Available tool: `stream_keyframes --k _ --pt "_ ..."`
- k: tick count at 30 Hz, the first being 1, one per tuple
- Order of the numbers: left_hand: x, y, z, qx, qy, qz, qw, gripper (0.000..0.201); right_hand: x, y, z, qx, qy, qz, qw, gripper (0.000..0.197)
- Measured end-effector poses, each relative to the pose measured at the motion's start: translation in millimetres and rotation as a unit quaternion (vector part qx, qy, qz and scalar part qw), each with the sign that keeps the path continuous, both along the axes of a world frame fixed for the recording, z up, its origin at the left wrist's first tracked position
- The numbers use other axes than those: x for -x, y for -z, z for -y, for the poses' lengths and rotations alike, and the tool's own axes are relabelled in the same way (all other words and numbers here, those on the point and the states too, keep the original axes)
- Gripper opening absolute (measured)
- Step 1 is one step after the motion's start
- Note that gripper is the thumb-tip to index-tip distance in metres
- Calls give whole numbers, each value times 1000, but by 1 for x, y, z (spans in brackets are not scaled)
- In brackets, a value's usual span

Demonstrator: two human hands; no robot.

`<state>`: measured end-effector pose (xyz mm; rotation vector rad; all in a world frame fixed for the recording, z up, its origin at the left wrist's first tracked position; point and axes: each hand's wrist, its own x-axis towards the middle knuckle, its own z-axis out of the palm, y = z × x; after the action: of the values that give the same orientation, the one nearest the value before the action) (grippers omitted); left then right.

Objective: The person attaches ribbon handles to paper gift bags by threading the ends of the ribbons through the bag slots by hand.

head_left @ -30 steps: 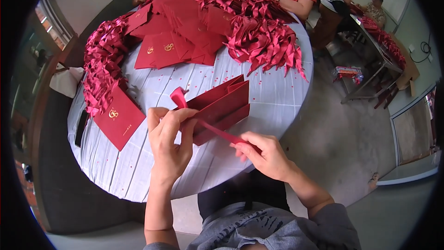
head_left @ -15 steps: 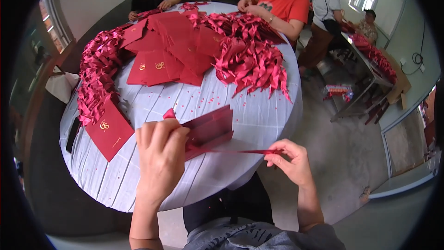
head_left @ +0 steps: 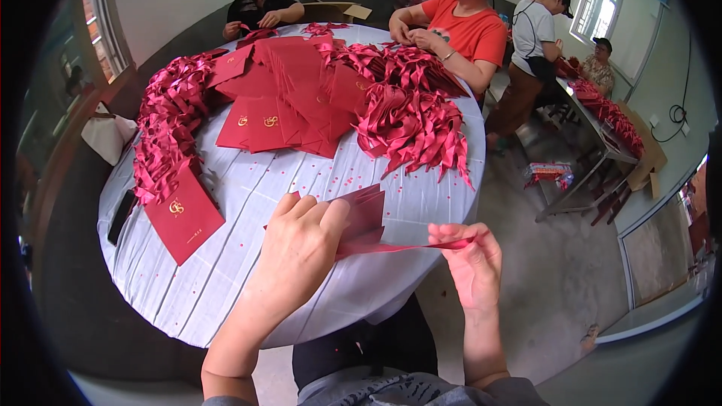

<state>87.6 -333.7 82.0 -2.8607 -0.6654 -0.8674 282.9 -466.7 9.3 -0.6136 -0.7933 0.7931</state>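
Note:
Over the near part of the table, my left hand (head_left: 299, 244) is closed on a dark red paper bag (head_left: 366, 218). The bag is tilted, its opening spread toward the right. A red satin ribbon (head_left: 398, 247) runs from the bag to my right hand (head_left: 474, 262), stretched sideways past the table edge. The ribbon's end is pinched between my right thumb and fingers. My left fingers and palm hide the left side of the bag. At the left lies a flat red bag (head_left: 184, 214) with a gold emblem, beside a long heap of ribboned bags (head_left: 169, 120).
A round table with a white cloth (head_left: 248, 271) carries a pile of flat red bags (head_left: 289, 98) and a ribbon heap (head_left: 410, 124). Small red dots are scattered there. A dark flat object (head_left: 120, 216) lies at the left edge. Several people work beyond; a metal table (head_left: 579, 143) stands at right.
My left hand has shifted right and turned over the bag. My right hand has moved slightly right, its fingers now more upright around the ribbon end. The view has tilted up a little.

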Motion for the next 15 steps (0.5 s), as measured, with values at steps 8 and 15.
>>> stream_keyframes --k 8,15 --pt "11 -4 -15 126 38 92 987 11 24 -23 -28 -52 -123 -34 990 12" --pt "27 7 -40 332 42 202 920 15 63 -37 -66 107 -52 199 973 16"
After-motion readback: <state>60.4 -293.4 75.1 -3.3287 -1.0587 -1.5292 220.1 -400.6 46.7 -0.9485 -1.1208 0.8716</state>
